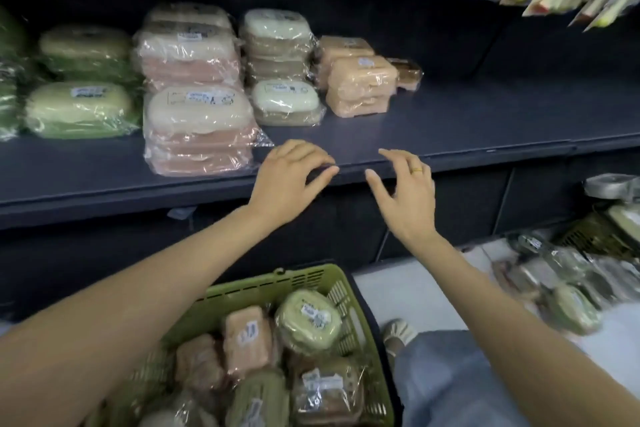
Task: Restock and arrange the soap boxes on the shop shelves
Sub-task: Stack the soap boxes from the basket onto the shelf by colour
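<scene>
Right, both my hands hover at the front edge of the shelf (pixel 450 121), holding nothing. My left hand (pixel 287 177) has its fingers loosely spread and slightly bent; my right hand (pixel 405 191) (ring on one finger) is the same, fingers apart and relaxed. The wrapped soap boxes (pixel 197 121) sit stacked in rows on the shelf's left half: green, pink, cream, then orange ones (pixel 360 83). Below my arms, the green basket (pixel 332 284) holds more boxes. Others lie on the floor (pixel 408 291) to my right.
</scene>
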